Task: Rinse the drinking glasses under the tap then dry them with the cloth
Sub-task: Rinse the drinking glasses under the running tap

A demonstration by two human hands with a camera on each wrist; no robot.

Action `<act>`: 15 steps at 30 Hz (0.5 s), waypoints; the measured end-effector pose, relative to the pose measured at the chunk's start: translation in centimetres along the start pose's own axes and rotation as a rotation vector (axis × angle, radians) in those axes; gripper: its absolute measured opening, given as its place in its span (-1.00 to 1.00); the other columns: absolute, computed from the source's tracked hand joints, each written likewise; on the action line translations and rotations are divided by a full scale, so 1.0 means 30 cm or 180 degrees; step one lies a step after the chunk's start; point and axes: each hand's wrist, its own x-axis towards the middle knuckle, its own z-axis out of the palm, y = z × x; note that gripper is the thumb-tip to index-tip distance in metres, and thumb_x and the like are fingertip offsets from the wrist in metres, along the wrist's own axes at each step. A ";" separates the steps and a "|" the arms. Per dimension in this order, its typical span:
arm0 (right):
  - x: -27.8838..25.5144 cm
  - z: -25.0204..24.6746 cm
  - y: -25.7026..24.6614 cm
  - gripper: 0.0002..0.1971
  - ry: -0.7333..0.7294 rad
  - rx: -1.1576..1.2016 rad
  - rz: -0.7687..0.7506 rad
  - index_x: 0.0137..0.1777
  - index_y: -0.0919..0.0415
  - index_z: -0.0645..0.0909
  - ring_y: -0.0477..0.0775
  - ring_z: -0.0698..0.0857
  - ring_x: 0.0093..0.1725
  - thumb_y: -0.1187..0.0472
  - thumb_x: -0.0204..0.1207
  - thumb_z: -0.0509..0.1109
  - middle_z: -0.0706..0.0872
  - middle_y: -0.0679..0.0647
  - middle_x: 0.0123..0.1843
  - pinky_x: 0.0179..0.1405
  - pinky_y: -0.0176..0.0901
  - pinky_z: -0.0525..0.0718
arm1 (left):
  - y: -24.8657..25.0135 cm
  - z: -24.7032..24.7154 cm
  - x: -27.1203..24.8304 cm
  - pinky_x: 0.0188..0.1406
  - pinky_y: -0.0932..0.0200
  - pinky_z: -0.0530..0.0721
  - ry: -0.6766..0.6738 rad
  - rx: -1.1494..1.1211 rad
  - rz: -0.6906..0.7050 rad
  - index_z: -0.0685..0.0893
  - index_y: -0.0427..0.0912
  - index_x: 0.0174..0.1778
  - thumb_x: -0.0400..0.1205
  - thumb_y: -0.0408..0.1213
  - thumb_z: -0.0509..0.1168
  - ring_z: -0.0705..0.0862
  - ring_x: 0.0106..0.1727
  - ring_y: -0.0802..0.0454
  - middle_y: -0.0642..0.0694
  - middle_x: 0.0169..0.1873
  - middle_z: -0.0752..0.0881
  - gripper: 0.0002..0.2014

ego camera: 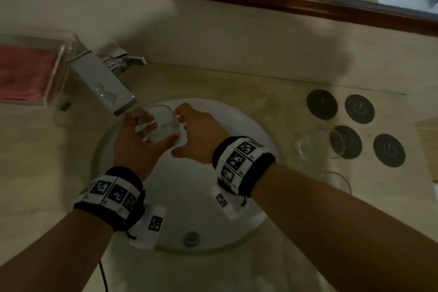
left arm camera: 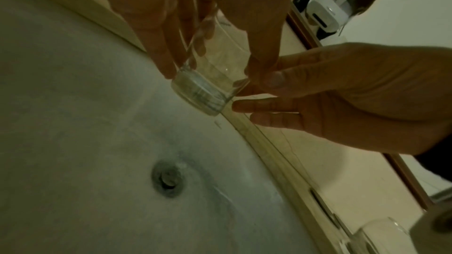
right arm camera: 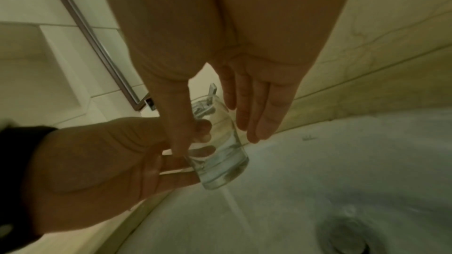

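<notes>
The drinking glass (ego camera: pixel 161 123) is held over the round white basin (ego camera: pixel 237 125), its mouth just below the end of the flat square tap spout (ego camera: pixel 106 85). From the right wrist view the glass (right arm camera: pixel 220 152) has water pooled in its thick base. The left hand (ego camera: pixel 135 140) wraps it from the side, thumb along the near wall and fingers (ego camera: pixel 147 123) curled round the far wall, showing through the clear glass. In the left wrist view those fingers (left arm camera: pixel 161 53) run down to the base of the glass (left arm camera: pixel 208 92). The right hand (ego camera: pixel 199 135) meets the glass from the other side; its thumb and first finger seem to pinch the wall near the rim, though blur makes the contact hard to judge, while its other fingers (right arm camera: pixel 259 115) hang straight beside the glass. Below the grip lies the basin drain (left arm camera: pixel 168 179). Right of the right hand, on the counter, stand two more clear glasses (ego camera: pixel 317 142), (ego camera: pixel 336 182) among four dark round coasters (ego camera: pixel 388 150). Left of the left hand, past the tap, a pink cloth (ego camera: pixel 23 73) lies in a clear tray (ego camera: pixel 59 73)
</notes>
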 end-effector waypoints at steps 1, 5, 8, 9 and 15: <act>0.012 0.015 -0.010 -0.11 -0.0013 0.0053 -0.0013 0.56 0.21 0.27 0.25 0.63 0.30 0.10 0.32 0.69 0.62 0.22 0.36 0.24 0.15 0.68 | -0.007 -0.017 -0.002 0.27 -0.08 0.70 0.0054 0.0001 -0.0016 0.45 -0.02 0.32 0.38 -0.35 0.65 0.69 0.21 0.16 0.20 0.11 0.64 -0.33; 0.046 0.065 -0.041 -0.16 0.0026 0.0277 -0.0059 0.55 0.20 0.29 0.24 0.65 0.25 0.15 0.34 0.66 0.63 0.22 0.34 0.21 0.16 0.69 | -0.033 -0.062 -0.003 0.18 0.00 0.71 0.0131 0.0051 -0.0008 0.45 0.03 0.40 0.39 -0.30 0.65 0.69 0.15 0.25 0.27 0.10 0.65 -0.28; 0.066 0.092 -0.048 -0.18 0.0119 0.0377 -0.0089 0.55 0.23 0.32 0.22 0.66 0.24 0.17 0.35 0.65 0.63 0.22 0.35 0.20 0.09 0.68 | -0.045 -0.080 0.006 0.15 -0.03 0.75 0.0140 -0.0096 -0.0136 0.48 0.02 0.39 0.37 -0.27 0.67 0.73 0.08 0.28 0.22 0.06 0.69 -0.28; 0.073 0.098 -0.048 -0.18 0.0153 0.0401 -0.0098 0.54 0.23 0.32 0.21 0.67 0.24 0.18 0.34 0.66 0.64 0.22 0.34 0.19 0.08 0.68 | -0.045 -0.082 0.007 0.12 0.01 0.75 0.0128 -0.0110 -0.0153 0.48 0.03 0.39 0.38 -0.26 0.67 0.73 0.03 0.36 0.23 0.04 0.68 -0.29; 0.113 0.121 -0.024 -0.20 0.0370 0.0525 -0.0117 0.49 0.21 0.39 0.22 0.70 0.20 0.18 0.28 0.69 0.66 0.19 0.33 0.17 0.10 0.71 | -0.030 -0.083 0.021 0.05 0.24 0.68 -0.0003 -0.0051 -0.0138 0.47 0.14 0.41 0.41 -0.22 0.64 0.67 0.09 0.42 0.34 0.11 0.64 -0.31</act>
